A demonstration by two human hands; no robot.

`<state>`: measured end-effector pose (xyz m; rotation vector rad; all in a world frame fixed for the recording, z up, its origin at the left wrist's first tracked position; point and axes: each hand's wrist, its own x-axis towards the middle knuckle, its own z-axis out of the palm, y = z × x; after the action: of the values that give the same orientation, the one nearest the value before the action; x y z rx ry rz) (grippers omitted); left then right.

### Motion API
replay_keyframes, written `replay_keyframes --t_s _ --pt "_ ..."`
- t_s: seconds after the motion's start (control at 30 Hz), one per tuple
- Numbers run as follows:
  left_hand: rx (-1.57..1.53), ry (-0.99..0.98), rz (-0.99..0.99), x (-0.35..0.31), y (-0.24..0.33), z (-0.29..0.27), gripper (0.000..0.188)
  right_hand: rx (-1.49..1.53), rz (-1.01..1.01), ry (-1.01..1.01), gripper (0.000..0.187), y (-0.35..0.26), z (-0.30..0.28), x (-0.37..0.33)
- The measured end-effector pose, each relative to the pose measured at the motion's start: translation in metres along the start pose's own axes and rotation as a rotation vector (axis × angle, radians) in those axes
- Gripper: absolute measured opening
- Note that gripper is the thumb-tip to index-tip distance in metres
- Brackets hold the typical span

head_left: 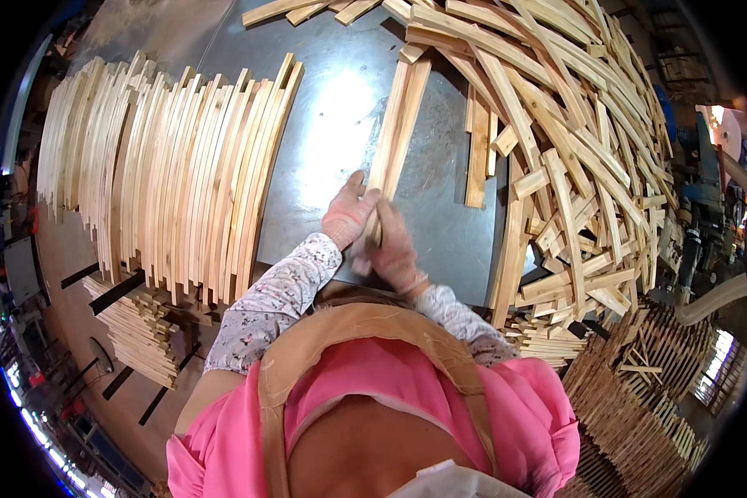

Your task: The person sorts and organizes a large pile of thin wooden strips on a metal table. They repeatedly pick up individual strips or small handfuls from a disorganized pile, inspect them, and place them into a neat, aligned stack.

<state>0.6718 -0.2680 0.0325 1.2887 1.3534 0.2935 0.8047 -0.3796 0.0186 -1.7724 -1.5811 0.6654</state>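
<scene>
Two pale wooden strips (pixel 397 124) lie side by side on the grey metal table, running away from me. My left hand (pixel 350 214) is closed at their near end, on the left side, with a finger along the edge. Close against it, my right hand (pixel 394 249) is at the same near end. Motion blurs its fingers, and whether they grip the wood is not clear. The far end of the strips reaches a small wood piece (pixel 412 53) by the heap.
To the left stands a row of wooden strips (pixel 174 174) packed side by side, reaching over the edge of the metal table (pixel 315 158). A jumbled heap of strips (pixel 573 149) covers the right side. More strips (pixel 137 332) are stacked lower left, beside dark metal bars (pixel 118 292).
</scene>
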Motion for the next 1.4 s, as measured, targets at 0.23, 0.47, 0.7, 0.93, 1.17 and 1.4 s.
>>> replay_keyframes --t_s 0.23,0.47,0.7,0.93,1.17,1.4 --pt "-0.353 -0.119 -0.092 -0.017 -0.041 -0.024 0.058 0.699 0.687 0.210 0.055 -0.018 0.017 0.010" --pt "-0.860 -0.093 -0.142 -0.092 -0.106 -0.089 0.048 0.067 0.549 0.073 0.051 -0.041 0.050 0.084" --pt "-0.907 0.020 -0.006 -0.165 -0.126 -0.164 0.039 -0.064 0.306 -0.317 0.066 -0.139 0.176 0.050" --pt "-1.215 -0.200 0.117 -0.177 -0.147 -0.182 0.046 0.647 0.382 -0.365 0.063 -0.166 0.147 0.060" --pt "-1.301 -0.229 -0.033 -0.165 -0.149 -0.182 0.053 0.818 0.357 -0.103 0.078 -0.235 0.150 0.065" --pt "-1.080 -0.184 0.062 -0.173 -0.131 -0.193 0.052 0.588 0.384 0.005 0.079 -0.210 0.174 0.076"
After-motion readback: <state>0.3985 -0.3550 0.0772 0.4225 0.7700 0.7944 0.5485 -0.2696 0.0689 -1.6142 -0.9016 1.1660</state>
